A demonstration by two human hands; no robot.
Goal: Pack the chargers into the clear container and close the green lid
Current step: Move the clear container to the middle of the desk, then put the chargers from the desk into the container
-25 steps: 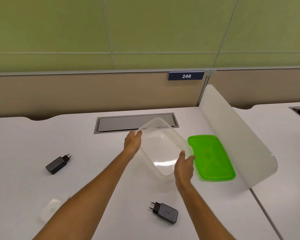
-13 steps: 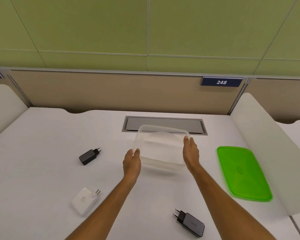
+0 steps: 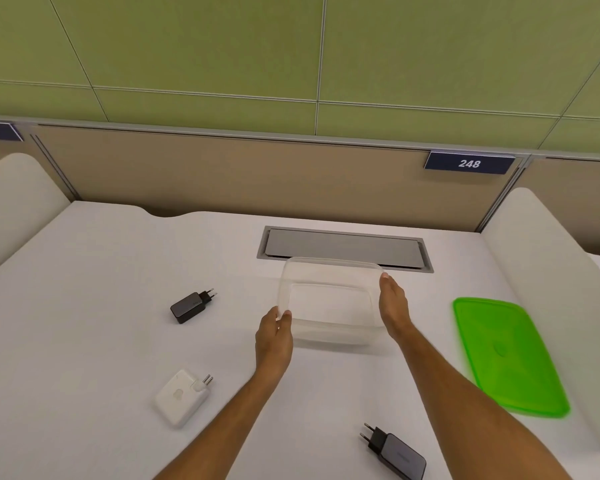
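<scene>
The clear container (image 3: 329, 299) stands upright and empty on the white desk, mouth up. My left hand (image 3: 274, 336) touches its near left corner, fingers loosely apart. My right hand (image 3: 394, 304) lies flat against its right wall. The green lid (image 3: 506, 355) lies flat to the right, apart from the container. A black charger (image 3: 189, 306) rests to the left. A white charger (image 3: 182, 396) sits nearer me on the left. Another black charger (image 3: 397, 453) lies at the near edge, right of centre.
A grey cable hatch (image 3: 343, 247) is set into the desk just behind the container. White curved dividers stand at the left (image 3: 11, 199) and right (image 3: 548, 265) sides. A brown partition with a "248" label (image 3: 469, 163) closes the back.
The container went from tilted in both hands beside the lid to standing level on the desk, left of the lid. My grip has loosened. The view swung left, showing the white charger.
</scene>
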